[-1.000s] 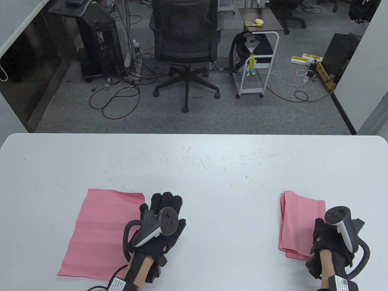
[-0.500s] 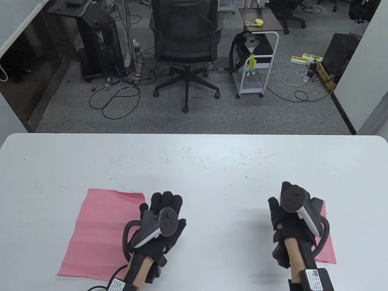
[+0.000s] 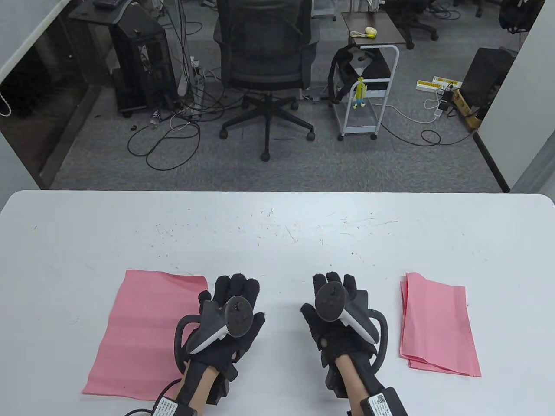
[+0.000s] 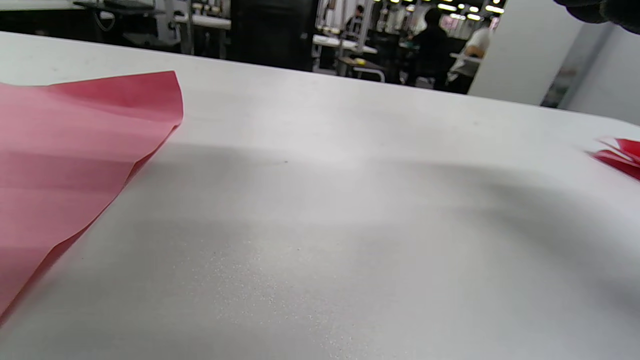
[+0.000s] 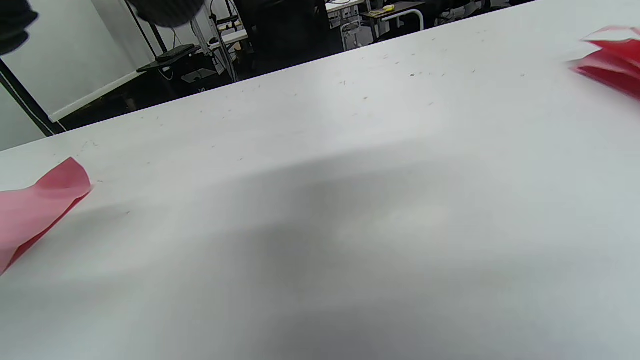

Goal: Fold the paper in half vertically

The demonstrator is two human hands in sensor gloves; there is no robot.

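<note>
- Far left, the unfolded pink sheet (image 3: 145, 333) lies flat on the white table (image 3: 277, 234), its right edge running under the left hand; in the left wrist view its far corner (image 4: 150, 95) curls up a little.
- The left hand (image 3: 227, 323) sits palm down over the sheet's right edge, fingers (image 3: 236, 286) stretched forward and loosely spread, gripping nothing.
- The tracker (image 3: 225, 323) rides on the back of that hand.
- Just to its right, a bare strip of table, then the right hand (image 3: 340, 323), palm down over bare tabletop, fingers (image 3: 334, 281) extended, holding nothing.
- Its own tracker (image 3: 342, 310) is strapped on top.
- Right of that hand, near but not touching, the folded pink stack (image 3: 435, 325) lies flat, its layered edges showing at the left side.
</note>
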